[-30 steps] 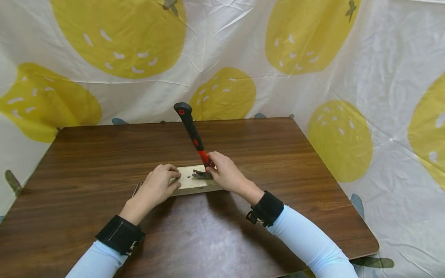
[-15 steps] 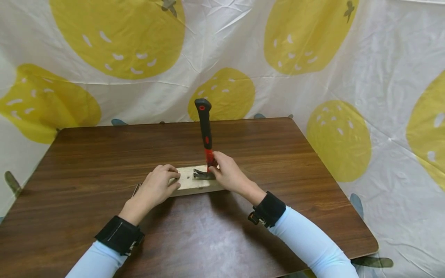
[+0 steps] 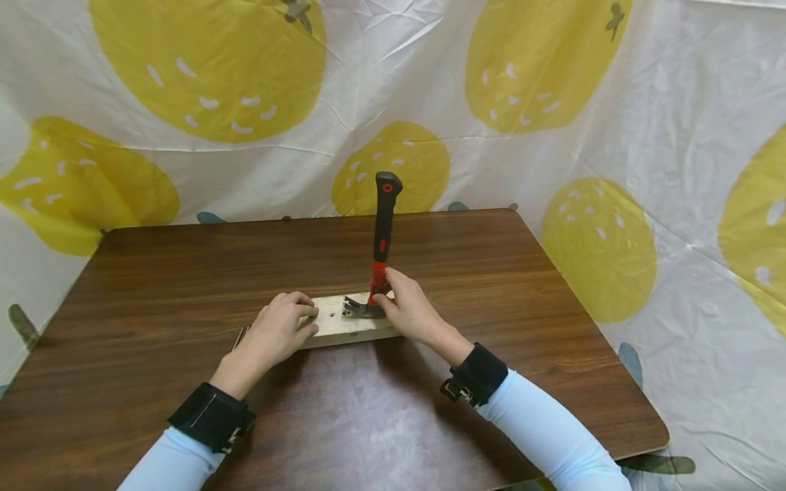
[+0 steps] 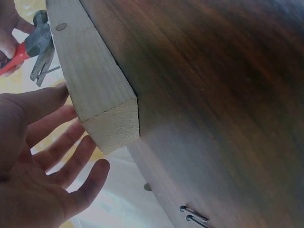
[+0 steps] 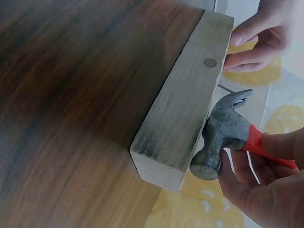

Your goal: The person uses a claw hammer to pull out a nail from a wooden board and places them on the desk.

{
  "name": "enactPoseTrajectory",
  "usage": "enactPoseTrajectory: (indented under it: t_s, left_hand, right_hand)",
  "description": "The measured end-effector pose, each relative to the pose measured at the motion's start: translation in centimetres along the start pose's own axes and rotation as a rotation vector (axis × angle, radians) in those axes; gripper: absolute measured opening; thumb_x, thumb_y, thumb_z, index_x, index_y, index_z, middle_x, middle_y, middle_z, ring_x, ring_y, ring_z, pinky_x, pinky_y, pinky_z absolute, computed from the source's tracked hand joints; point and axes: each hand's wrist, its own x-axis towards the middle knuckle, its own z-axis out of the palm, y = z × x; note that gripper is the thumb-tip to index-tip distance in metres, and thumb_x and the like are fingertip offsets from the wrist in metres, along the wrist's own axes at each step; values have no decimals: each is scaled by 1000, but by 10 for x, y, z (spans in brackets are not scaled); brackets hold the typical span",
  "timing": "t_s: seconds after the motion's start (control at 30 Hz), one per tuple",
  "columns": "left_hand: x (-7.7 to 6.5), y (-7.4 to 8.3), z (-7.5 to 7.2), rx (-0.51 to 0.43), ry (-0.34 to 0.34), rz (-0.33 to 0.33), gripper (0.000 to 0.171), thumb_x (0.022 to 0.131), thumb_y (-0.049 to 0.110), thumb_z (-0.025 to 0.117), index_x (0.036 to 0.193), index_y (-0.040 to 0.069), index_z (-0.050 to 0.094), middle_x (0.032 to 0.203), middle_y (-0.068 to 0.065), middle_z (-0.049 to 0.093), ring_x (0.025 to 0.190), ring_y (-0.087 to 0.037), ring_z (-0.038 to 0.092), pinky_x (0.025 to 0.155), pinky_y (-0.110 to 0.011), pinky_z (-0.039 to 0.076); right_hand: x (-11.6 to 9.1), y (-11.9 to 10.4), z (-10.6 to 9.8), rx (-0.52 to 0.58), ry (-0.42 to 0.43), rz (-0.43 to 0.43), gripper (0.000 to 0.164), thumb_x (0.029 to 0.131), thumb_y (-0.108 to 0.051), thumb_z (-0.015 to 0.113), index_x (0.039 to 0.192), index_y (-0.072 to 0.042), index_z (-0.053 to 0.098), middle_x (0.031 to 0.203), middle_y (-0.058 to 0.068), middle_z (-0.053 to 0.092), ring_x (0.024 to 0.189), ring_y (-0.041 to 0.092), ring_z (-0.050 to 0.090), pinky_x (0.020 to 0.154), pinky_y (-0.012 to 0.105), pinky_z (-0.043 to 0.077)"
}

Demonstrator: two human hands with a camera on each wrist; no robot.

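Observation:
A pale wooden block (image 3: 334, 334) lies on the table, a round knot in its near face. My right hand (image 3: 413, 307) pinches the red neck of a claw hammer (image 3: 383, 225) just above its head. The hammer's handle points up, and its metal head (image 5: 223, 126) rests low over the top of the block. At the claw a thin nail (image 5: 225, 89) sticks out of the wood, also visible in the left wrist view. My left hand (image 3: 279, 329) rests on the block's left end, its fingers (image 4: 59, 156) spread and slightly bent at the edge.
Several loose nails (image 4: 194, 213) lie on the brown wood-grain table (image 3: 184, 273) left of the block, partly behind the left hand in the head view. A white curtain (image 3: 393, 75) with a yellow fruit print hangs behind the table and along its right side.
The hammer's handle has swung from leaning left to upright, tilting slightly right, and its claw end has risen a little. My right hand moved slightly right with it; the left stayed put.

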Motion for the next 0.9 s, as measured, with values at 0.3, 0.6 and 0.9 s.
enactPoseTrajectory:
  t_s: [0.3, 0.6, 0.9]
  left_hand:
    - [0, 0, 0, 1, 14, 5, 22, 92, 12, 77, 112, 2, 78, 119, -18, 66, 111, -41, 59, 88, -57, 50]
    - [0, -1, 6, 10, 24, 7, 24, 92, 13, 77, 113, 0, 77, 122, -19, 66, 112, -42, 59, 89, -59, 50]
    - [-1, 2, 5, 18, 73, 15, 26, 91, 14, 76, 112, -2, 76, 116, -20, 68, 109, -42, 61, 88, -59, 50]
  right_hand:
    - [-3, 2, 1, 66, 45, 18, 16, 95, 6, 66, 106, -3, 60, 102, 10, 66, 98, 26, 67, 77, 33, 57]
    - [-5, 8, 0, 143, 95, 38, 20, 95, 6, 68, 112, -1, 61, 105, 12, 66, 100, 26, 68, 80, 32, 58]
    - [-9, 8, -2, 134, 125, 63, 21, 94, 2, 69, 115, -1, 63, 100, 8, 70, 95, 22, 68, 76, 33, 52]
